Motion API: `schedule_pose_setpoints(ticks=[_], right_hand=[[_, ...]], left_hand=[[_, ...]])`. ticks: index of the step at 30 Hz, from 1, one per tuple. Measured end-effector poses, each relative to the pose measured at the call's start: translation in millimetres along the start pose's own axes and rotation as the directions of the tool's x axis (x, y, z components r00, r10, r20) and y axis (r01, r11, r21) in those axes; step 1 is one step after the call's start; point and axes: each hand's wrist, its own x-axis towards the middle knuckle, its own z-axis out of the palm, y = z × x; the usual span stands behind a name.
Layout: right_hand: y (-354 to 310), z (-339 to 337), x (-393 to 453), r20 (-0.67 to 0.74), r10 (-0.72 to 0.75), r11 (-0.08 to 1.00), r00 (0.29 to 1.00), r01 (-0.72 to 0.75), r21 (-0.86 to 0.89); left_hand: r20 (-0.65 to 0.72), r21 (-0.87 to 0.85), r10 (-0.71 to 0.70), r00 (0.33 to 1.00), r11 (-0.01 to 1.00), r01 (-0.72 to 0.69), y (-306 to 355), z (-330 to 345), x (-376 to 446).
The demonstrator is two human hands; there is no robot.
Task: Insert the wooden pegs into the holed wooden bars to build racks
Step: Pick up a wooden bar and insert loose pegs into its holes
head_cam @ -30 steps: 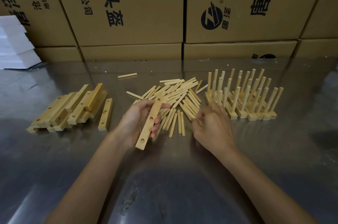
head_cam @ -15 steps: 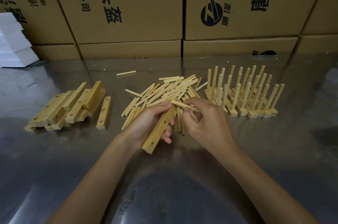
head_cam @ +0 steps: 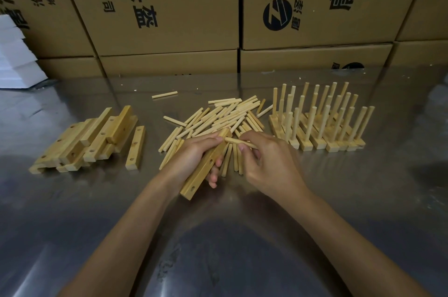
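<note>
My left hand (head_cam: 194, 158) grips a holed wooden bar (head_cam: 203, 168) that slants from the pile down toward me, two of its holes showing. My right hand (head_cam: 269, 163) pinches a wooden peg (head_cam: 238, 142), which lies almost level with its left tip at the bar's upper end, beside my left thumb. Behind both hands lies a heap of loose pegs (head_cam: 223, 117) on the steel table (head_cam: 363, 199). Finished racks (head_cam: 317, 124) with upright pegs stand to the right. A stack of empty holed bars (head_cam: 92, 139) lies to the left.
Cardboard boxes (head_cam: 169, 10) form a wall along the table's far edge. White foam blocks (head_cam: 14, 59) sit at the far left. One stray peg (head_cam: 164, 94) lies behind the heap, and a single bar (head_cam: 135, 147) rests beside the stack.
My right hand picked a peg out of the heap and brought it left to the upper end of the bar. My left hand tilted the bar and shifted slightly right.
</note>
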Motion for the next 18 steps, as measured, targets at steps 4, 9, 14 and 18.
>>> schedule_pose_setpoints(ticks=[4,9,14,18], right_hand=[[1.4,-2.2,0.3,0.004,0.039,0.999,0.999,-0.039,0.013],[3.9,-0.5,0.6,0.033,0.130,0.987,0.991,-0.132,0.094],[5.2,1.0,1.1,0.069,0.177,0.960,0.982,-0.188,0.206],[8.4,3.8,0.8,0.100,0.205,0.938,0.974,-0.225,0.263]], left_hand=[[0.010,0.052,0.032,0.999,0.998,-0.032,-1.2,0.1,-0.1],[0.010,0.166,0.088,0.996,0.982,-0.089,-2.5,3.2,-0.5],[0.016,0.257,0.117,0.993,0.959,-0.117,-2.2,4.6,-1.9],[0.007,0.306,0.119,0.993,0.945,-0.115,-1.2,4.5,-2.2]])
